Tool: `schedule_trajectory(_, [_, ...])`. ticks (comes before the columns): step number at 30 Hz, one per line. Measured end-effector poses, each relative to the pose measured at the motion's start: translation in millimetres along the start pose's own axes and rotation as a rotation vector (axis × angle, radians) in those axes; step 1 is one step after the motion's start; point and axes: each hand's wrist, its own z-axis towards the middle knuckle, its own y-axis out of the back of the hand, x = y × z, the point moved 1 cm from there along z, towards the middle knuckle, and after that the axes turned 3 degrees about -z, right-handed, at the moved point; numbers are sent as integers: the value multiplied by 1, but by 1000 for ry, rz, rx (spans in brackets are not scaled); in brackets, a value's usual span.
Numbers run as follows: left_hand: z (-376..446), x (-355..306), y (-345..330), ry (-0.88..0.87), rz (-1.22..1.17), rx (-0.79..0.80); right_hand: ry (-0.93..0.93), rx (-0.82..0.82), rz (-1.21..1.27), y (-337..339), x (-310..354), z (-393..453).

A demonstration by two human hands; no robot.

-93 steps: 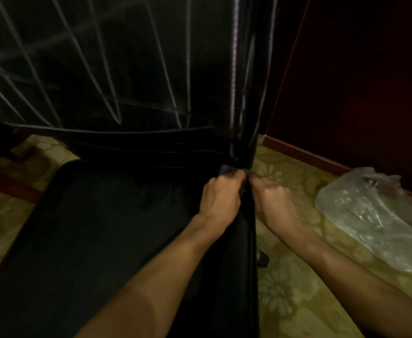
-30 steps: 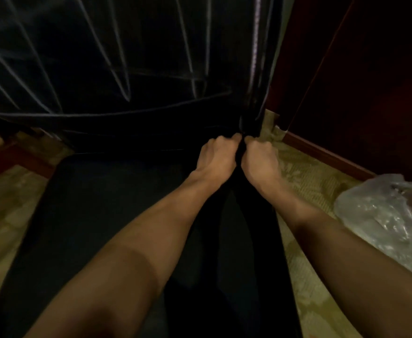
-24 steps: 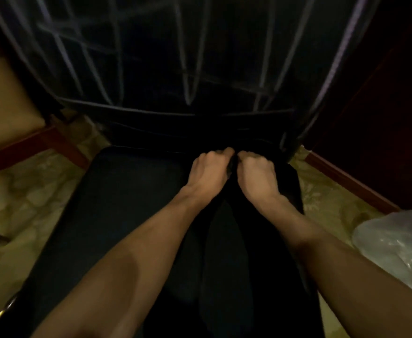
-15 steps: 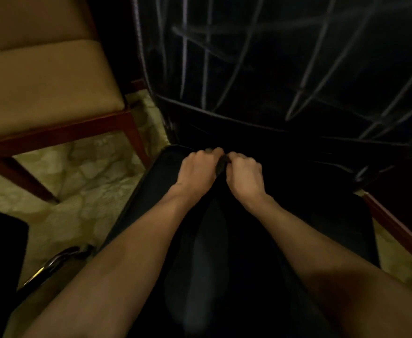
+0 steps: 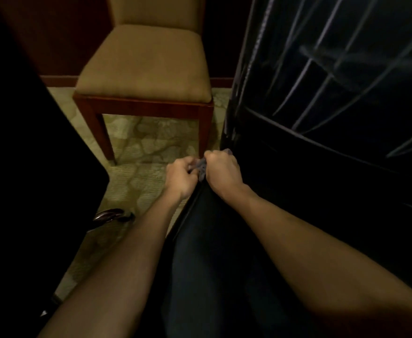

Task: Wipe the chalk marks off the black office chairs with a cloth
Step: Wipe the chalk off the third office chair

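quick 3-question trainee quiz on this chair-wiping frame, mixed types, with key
1. True or false: the backrest of the black office chair is free of chalk lines.
2. What do the left hand and right hand hold between them? A) spray bottle B) cloth C) brush
3. Fill in: the tan chair stands to the ___ of the black backrest in the head view.

Key: 1 false; 2 B; 3 left

No legible text or labels
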Motion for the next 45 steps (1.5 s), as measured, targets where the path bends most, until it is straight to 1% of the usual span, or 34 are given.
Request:
schedule_trajectory(4, [-38, 11, 12, 28, -74, -40, 116, -1, -21, 4, 15, -31])
schedule_trajectory(7, [-82, 14, 30, 11, -61, -46, 179, 3, 60, 6, 30, -66])
schedule_trajectory(10, [-120, 20, 49, 40, -99, -43, 253, -50, 182, 4, 47, -99])
schedule_trajectory(12, [-140, 25, 58, 62, -107, -53, 281, -46, 197, -1, 58, -114])
schedule_trajectory(13, [-150, 27, 61, 72, -101, -60, 291, -30, 203, -3, 63, -122])
schedule_trajectory(15, [-169, 29, 68, 74, -70, -71, 314, -47, 220, -6, 69, -135])
schedule_trajectory(19, [-205, 23, 70, 35, 30, -132, 348, -40, 259, -8, 71, -168])
schedule_trajectory(22, [-196, 15, 63, 16, 57, -169, 362, -58, 252, -5, 57, -164])
schedule_trajectory(25, [-158, 1, 47, 10, 123, -201, 332, -31, 201, 6, 39, -120])
schedule_trajectory(27, [-133, -10, 38, 57, 123, -221, 285, -23, 194, 8, 29, -102])
schedule_trajectory(30, [-123, -12, 35, 122, 142, -207, 245, -84, 220, 2, 26, -103])
schedule_trajectory(33, [-143, -7, 37, 108, 147, -200, 228, -110, 273, -6, 31, -119])
schedule_trajectory(36, [-166, -11, 43, 80, 219, -256, 239, -120, 314, -8, 38, -136])
schedule_trajectory(42, [-211, -3, 58, 103, 164, -234, 332, -108, 298, -15, 53, -173])
schedule_trajectory(45, [-242, 3, 58, 109, 206, -262, 411, -121, 338, -18, 56, -196])
